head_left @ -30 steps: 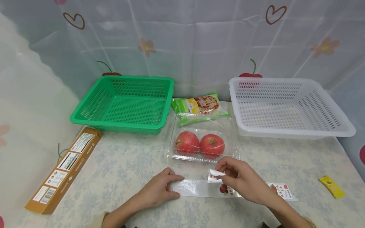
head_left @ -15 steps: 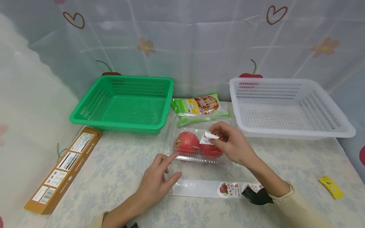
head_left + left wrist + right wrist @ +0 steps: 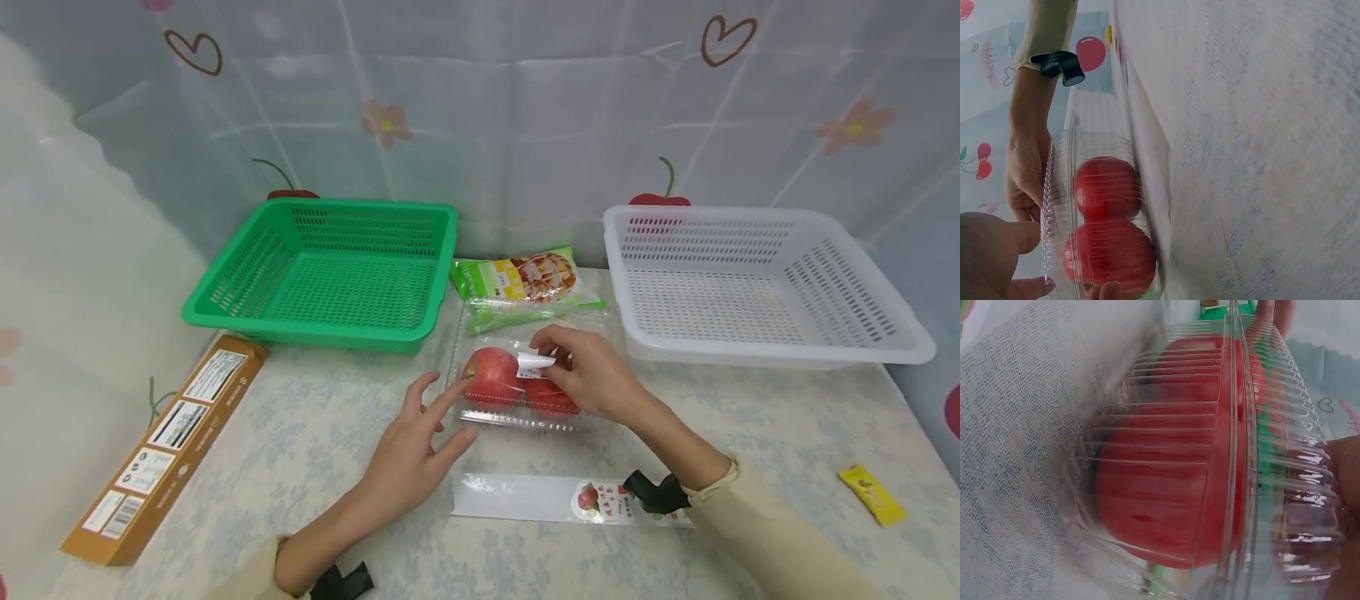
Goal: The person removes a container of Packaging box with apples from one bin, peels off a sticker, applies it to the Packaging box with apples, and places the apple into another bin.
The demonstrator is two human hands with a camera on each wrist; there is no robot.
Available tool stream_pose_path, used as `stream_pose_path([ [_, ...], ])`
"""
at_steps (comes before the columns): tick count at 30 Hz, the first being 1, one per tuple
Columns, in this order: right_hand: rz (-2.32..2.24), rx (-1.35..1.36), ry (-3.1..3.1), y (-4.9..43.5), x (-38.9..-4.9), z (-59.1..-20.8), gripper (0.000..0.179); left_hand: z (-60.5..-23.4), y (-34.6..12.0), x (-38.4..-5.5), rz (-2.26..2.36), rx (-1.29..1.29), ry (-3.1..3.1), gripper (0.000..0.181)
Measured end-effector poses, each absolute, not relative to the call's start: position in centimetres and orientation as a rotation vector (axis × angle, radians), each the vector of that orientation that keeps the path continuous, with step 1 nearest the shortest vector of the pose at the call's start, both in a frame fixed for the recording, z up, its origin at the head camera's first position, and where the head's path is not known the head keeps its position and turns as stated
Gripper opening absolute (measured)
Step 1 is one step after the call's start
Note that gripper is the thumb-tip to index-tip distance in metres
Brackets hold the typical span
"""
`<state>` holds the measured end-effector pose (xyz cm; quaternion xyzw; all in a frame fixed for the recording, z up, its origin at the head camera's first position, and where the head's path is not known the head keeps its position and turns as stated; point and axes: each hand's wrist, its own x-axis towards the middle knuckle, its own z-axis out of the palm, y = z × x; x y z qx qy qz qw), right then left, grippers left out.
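Two red apples sit side by side inside a clear plastic clamshell box, its lid down in both wrist views. Above the right-hand apple, my right hand pinches a white sticker with a curled edge, low over the lid; whether it touches the lid cannot be made out. My left hand has its fingers spread, the index fingertip at the box's left front. In the left wrist view its thumb and fingertips lie against the box. A backing strip with apple-printed stickers lies in front.
Behind the box is a green food packet. A green basket stands back left, a white basket back right. A long brown carton lies at the left, a small yellow sachet at the right.
My right hand has peeled the sticker off the strip and carried it forward and left over the apple box. My left hand has left the strip's end and reached forward to the box.
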<state>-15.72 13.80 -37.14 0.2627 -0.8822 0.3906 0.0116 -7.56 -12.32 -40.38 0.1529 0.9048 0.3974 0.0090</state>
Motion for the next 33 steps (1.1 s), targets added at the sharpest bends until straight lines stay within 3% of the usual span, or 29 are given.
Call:
stream_pose_path([
  [10,1.142,0.684,-2.733,13.7,-15.7,-37.6,0.030,-40.4,-12.4,-8.0,1.070,0.571,2.998,0.048],
  [27,0.875,0.752,-2.679,13.5,-15.7,-38.3,0.015,-41.4,-12.7,-8.2,0.866,0.751,3.127,0.058],
  [33,0.746,0.790,-2.737,13.5,-15.6,-38.3,0.026,-41.3,-12.7,-8.2,0.837,0.750,3.128,0.058],
])
